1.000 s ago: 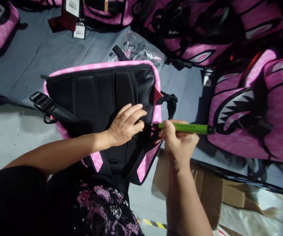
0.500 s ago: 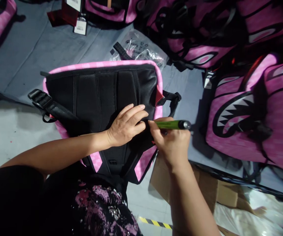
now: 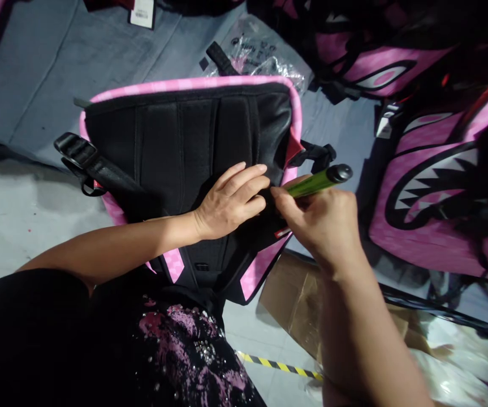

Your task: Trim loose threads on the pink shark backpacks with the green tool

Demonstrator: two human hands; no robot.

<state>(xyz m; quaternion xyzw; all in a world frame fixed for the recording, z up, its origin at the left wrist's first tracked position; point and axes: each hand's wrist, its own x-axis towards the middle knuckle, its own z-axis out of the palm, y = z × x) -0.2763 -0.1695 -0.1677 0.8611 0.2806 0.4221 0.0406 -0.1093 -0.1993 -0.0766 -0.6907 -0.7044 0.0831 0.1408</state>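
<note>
A pink and black backpack (image 3: 197,135) lies with its black padded back up at the table's edge. On the black padding rests my left hand (image 3: 233,200), its fingers lightly bent over the fabric near the right edge; whether it pinches anything is hidden. My right hand (image 3: 320,217) is closed round a green marker (image 3: 314,183) with a black end, tilted up to the right. The marker's other end is hidden behind the fingers at the backpack's right side. A red tag (image 3: 294,148) shows on the pink edge above that hand.
Pink shark-mouth backpacks (image 3: 430,181) stand at the right and top right. A clear plastic bag (image 3: 260,48) lies behind the backpack on the grey cloth (image 3: 112,45). Below the table are a cardboard box (image 3: 290,294) and white plastic bags.
The view has shifted. My right hand has turned, and the marker's black end now points further upward. My left hand keeps about the same place on the backpack.
</note>
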